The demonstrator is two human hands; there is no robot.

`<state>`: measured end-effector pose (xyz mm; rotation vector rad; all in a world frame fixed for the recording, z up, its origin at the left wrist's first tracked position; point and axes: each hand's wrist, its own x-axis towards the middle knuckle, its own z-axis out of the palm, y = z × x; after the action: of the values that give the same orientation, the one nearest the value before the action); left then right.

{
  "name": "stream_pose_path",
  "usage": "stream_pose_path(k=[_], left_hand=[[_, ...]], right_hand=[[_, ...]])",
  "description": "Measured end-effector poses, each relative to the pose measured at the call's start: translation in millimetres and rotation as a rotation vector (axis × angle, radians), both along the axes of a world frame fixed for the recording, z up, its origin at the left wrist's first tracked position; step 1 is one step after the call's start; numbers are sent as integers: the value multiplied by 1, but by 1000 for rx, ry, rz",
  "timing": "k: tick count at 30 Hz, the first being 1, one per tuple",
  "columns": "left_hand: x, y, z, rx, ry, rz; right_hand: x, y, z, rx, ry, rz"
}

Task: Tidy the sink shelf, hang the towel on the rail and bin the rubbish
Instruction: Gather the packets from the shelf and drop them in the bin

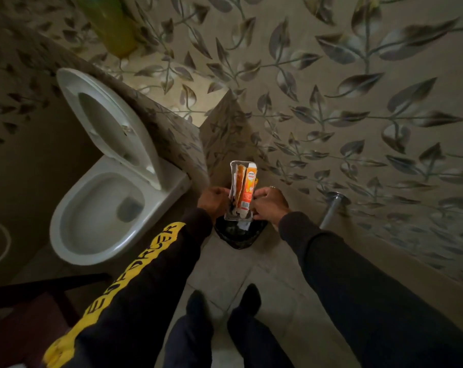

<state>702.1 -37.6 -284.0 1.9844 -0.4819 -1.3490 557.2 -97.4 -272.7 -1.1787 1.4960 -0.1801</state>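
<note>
An empty orange-and-clear plastic package [242, 191] stands upright between both hands, its lower end just above the small black-lined bin [238, 235] on the floor. My left hand [214, 200] pinches the package's left edge. My right hand [268, 204], with a ring on one finger, grips its right edge. The bin sits in the corner between the tiled walls, partly hidden by the package and hands. No towel or sink shelf is in view.
A white toilet [100, 216] with its lid raised stands to the left of the bin. A metal rail or pipe [331, 208] comes out of the leaf-patterned wall on the right. A dark chair [25, 301] is at lower left. My feet [222, 301] stand on the tiled floor.
</note>
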Motion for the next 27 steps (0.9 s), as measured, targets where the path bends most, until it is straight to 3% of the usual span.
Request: stream_pose_path(k=[13, 18, 27], left_hand=[[30, -31, -116, 58, -13, -176], [31, -33, -179, 81, 4, -238], [24, -33, -303, 112, 47, -317]], right_hand=[[23, -7, -107, 99, -53, -130], [21, -9, -173, 60, 38, -113], [17, -3, -303, 98, 27, -96]])
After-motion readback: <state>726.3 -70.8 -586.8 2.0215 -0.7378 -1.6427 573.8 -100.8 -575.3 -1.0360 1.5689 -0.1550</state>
